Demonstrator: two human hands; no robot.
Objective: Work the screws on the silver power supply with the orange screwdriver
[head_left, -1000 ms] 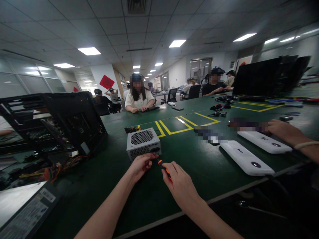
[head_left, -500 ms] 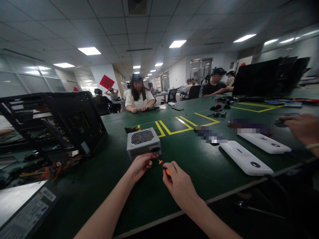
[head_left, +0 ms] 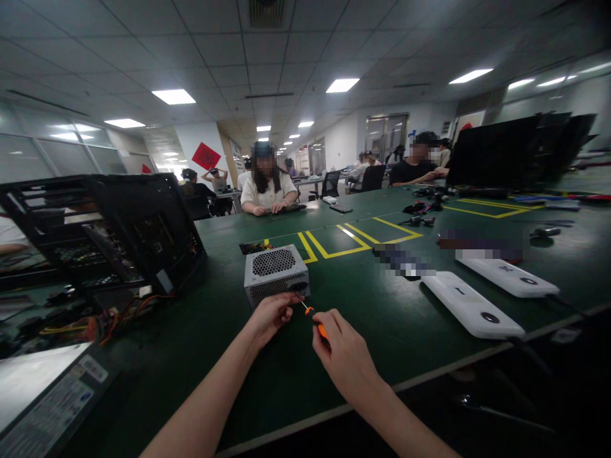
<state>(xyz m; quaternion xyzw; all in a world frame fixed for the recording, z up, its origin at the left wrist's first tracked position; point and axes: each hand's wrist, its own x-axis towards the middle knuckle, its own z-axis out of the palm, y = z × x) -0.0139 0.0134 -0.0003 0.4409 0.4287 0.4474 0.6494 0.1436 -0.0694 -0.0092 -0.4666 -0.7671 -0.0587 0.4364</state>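
Observation:
A grey power supply unit (head_left: 275, 268) with a round honeycomb grille on top sits on the green table in front of me. My right hand (head_left: 346, 343) is closed around the orange and black handle of a screwdriver (head_left: 319, 321), its thin shaft pointing up and left toward the unit's near right corner. At that corner my left hand (head_left: 273, 316) has its fingers curled together, the fingertips beside the screwdriver's tip. Whatever those fingers pinch, if anything, is too small to make out. A bundle of dark and yellow cables (head_left: 255, 249) lies behind the unit.
To the left stands an open black computer case (head_left: 167, 235), with loose wires (head_left: 107, 324) before it and a labelled metal box (head_left: 48, 394) nearer me. Two white power banks (head_left: 470, 305) lie at right. Across the table sits a person (head_left: 267, 184).
Another person's hand at the right edge has gone out of view, leaving a dark object on the table. My hands and the screwdriver look almost unmoved; the view has shifted slightly.

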